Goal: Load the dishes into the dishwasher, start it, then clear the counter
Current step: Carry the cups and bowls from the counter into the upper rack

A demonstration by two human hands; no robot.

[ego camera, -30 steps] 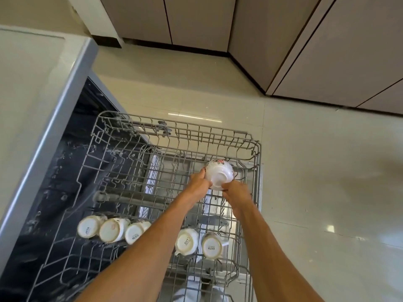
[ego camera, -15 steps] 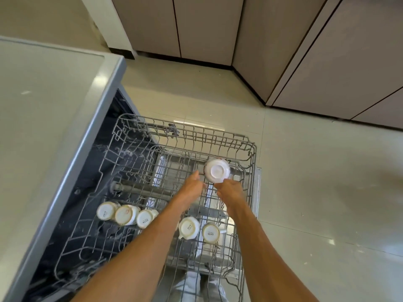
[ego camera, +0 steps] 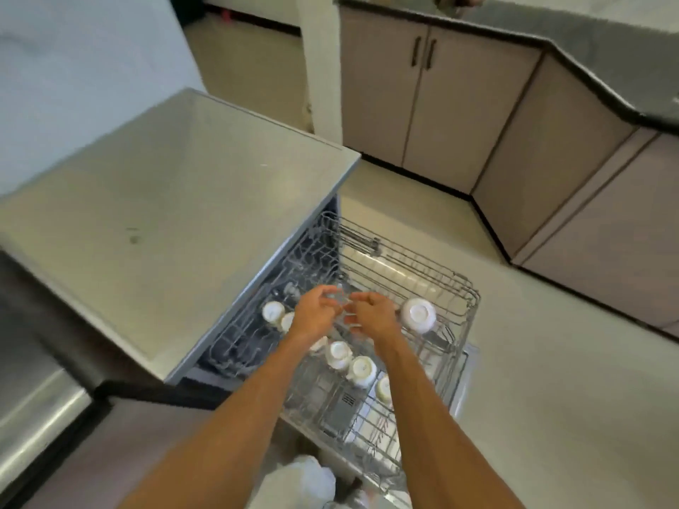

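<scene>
glossy ceramic bowl [ego camera: 419, 314], metal wire rack [ego camera: 433, 277]

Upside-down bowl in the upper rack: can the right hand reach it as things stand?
Probably yes. The bowl sits bottom-up in the rack beside the right hand, with nothing over it or between them, and the hand holds nothing.

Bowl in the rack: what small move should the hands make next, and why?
Probably lift the left hand and right hand away from the rack to fetch another dish: the bowl rests upside down there, and the loosely curled fingers hold nothing.
</scene>
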